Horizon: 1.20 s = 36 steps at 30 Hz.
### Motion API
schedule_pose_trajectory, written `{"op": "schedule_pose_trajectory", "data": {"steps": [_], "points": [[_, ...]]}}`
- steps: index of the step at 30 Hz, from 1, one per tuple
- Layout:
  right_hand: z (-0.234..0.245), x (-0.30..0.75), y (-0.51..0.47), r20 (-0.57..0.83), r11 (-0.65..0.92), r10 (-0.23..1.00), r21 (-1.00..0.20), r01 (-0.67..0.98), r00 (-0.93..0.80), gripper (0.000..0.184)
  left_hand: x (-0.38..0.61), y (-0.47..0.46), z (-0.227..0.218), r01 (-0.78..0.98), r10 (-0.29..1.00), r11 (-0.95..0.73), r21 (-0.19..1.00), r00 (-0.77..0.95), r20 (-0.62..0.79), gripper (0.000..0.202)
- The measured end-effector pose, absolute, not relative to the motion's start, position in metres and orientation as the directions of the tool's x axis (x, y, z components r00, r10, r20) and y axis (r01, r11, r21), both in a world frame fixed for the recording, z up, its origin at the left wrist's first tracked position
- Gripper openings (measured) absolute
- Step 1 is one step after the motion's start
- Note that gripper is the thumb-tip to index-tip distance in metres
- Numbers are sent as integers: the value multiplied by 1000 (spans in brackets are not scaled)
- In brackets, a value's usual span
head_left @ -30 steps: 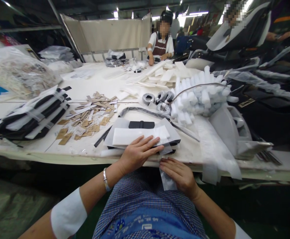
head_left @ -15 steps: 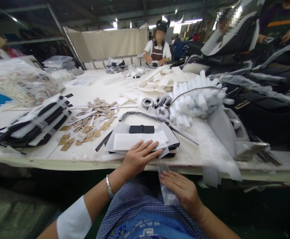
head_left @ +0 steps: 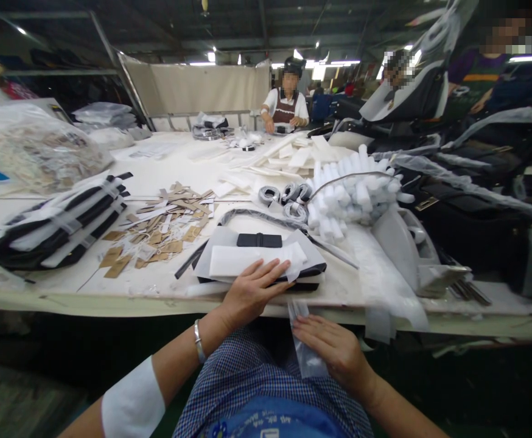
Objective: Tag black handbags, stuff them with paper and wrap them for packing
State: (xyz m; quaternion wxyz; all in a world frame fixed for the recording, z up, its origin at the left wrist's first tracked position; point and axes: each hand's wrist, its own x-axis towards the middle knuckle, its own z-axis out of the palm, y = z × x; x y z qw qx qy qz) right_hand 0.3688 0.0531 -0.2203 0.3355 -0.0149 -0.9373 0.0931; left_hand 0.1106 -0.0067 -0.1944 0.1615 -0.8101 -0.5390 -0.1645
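Pressing white sheet (head_left: 243,258) under spread left fingers (head_left: 268,272); right fingers (head_left: 309,326) flat on plastic sleeve (head_left: 310,363).

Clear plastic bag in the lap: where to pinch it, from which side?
Probably pinch the free top end of the clear plastic bag, coming from the left: it is thin and limp, the right hand covers its lower right part, and only that end pokes clear of it.

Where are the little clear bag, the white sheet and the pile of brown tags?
little clear bag (head_left: 311,364), head view, on its lower end.
white sheet (head_left: 243,260), head view, on its middle.
brown tags (head_left: 168,228), head view, on the middle of the pile.
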Motion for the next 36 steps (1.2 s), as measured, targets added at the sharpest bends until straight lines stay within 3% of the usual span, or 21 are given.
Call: {"op": "schedule_pose_trajectory", "data": {"steps": [3, 5, 10, 16, 19, 23, 31, 36], "points": [[-209, 372, 57, 593, 971, 23, -206, -124, -805, 25, 111, -7, -194, 925, 822, -371, -78, 366, 435, 47], [-195, 372, 65, 601, 960, 29, -240, -146, -799, 28, 110, -7, -194, 923, 817, -376, -77, 370, 442, 45], [-157, 349, 102, 731, 963, 270, -216, 164, -627, 46, 110, -6, -192, 917, 790, -385, -104, 385, 477, 47], [-152, 328, 125, 727, 994, 111, -82, 74, -678, 26, 109, -6, -194, 921, 802, -379, -93, 377, 464, 43], [-163, 334, 120, 740, 995, 103, -68, 79, -665, 25, 110, -6, -195, 921, 804, -385, -65, 369, 466, 43], [-182, 340, 116, 760, 992, 118, -70, 101, -639, 27, 111, -6, -195, 926, 793, -375, -46, 346, 502, 50], [-189, 336, 118, 783, 991, 126, -76, 107, -609, 30, 111, -7, -191, 920, 810, -376, -112, 385, 442, 62], [-191, 362, 115, 690, 992, 103, -20, 124, -717, 48, 112, -7, -191, 927, 827, -347, -139, 373, 421, 64]]}}
